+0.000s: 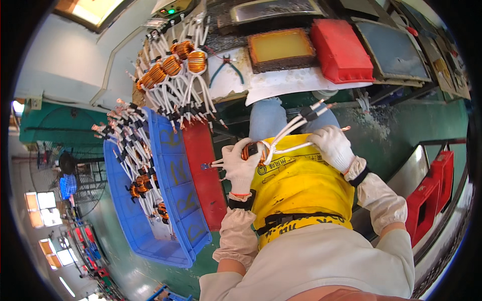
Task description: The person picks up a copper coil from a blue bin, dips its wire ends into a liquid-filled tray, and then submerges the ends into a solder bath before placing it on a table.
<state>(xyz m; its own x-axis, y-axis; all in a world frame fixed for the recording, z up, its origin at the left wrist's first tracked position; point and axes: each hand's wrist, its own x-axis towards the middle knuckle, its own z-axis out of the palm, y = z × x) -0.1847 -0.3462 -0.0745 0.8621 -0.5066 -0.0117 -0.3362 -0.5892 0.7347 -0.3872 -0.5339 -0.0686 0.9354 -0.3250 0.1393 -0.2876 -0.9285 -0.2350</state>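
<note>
Over the yellow apron (301, 190) on my lap, my left hand (239, 168), in a white knit glove, is closed around a copper-wound ring coil (261, 156). The fingers hide part of the winding. White sleeved leads (287, 131) run from the coil up and to the right, with black bands near their bare copper ends. Other lead ends poke out to the left of the same hand. My right hand (332, 146), gloved too, pinches one white lead that stretches sideways from the coil; a copper tip shows just past its fingers.
Finished-looking coils (170, 65) with white leads pile on the bench at the upper left, beside green-handled pliers (227, 69). A blue crate (175, 185) holds more coils. Behind the pliers' right stand a tray of yellowish material (282, 46) and a red bin (342, 50).
</note>
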